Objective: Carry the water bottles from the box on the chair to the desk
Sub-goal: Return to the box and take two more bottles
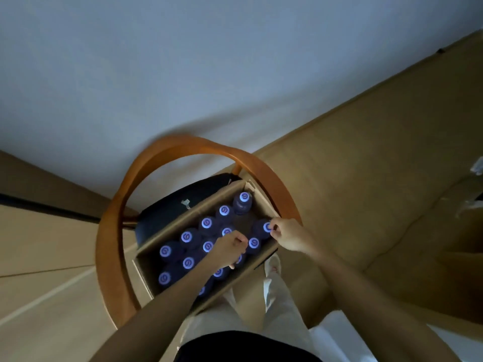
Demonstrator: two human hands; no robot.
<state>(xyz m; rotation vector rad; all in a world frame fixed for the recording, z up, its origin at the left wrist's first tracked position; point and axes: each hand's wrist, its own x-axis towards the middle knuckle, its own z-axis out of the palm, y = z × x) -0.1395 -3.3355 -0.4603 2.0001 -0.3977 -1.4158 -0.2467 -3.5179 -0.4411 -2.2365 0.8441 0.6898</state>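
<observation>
Many bottles (186,237) upright in box (146,273) | left hand (230,250) grip unclear | right hand (287,235) pinching cap (267,227)

Both forearms are bare to beyond the frame edge, with no sleeves, watch or rings visible on the left hand (230,250) or right hand (288,237). The person wears a black top (248,347), pale off-white trousers (282,304) and a light shoe (271,265).
</observation>
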